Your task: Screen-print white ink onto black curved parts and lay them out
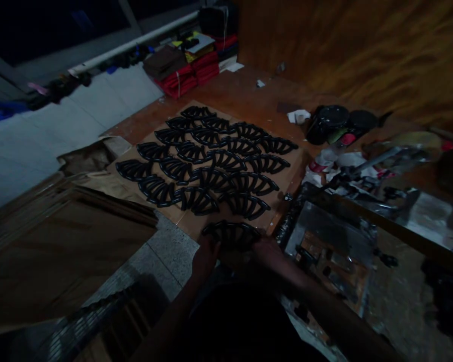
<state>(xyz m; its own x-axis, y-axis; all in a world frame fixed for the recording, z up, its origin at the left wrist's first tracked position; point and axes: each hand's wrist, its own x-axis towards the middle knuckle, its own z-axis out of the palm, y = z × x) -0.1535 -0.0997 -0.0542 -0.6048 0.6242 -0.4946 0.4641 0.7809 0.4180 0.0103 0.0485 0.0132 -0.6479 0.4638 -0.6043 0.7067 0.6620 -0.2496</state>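
Many black ribbed pieces [216, 179] lie near one cup [323, 160].

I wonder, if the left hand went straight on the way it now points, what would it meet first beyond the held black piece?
Probably the nearest row of black ribbed pieces on the cardboard, though depth is unclear and the left hand might pass above them.

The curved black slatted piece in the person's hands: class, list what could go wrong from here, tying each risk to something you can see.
The left hand and right hand hold the curved black slatted piece near opposite ends, so it might tip if one grip loosens. Similar slatted pieces lie closely packed on the cardboard sheet, so the held one could knock its neighbours. The dim light may hide scuffs.
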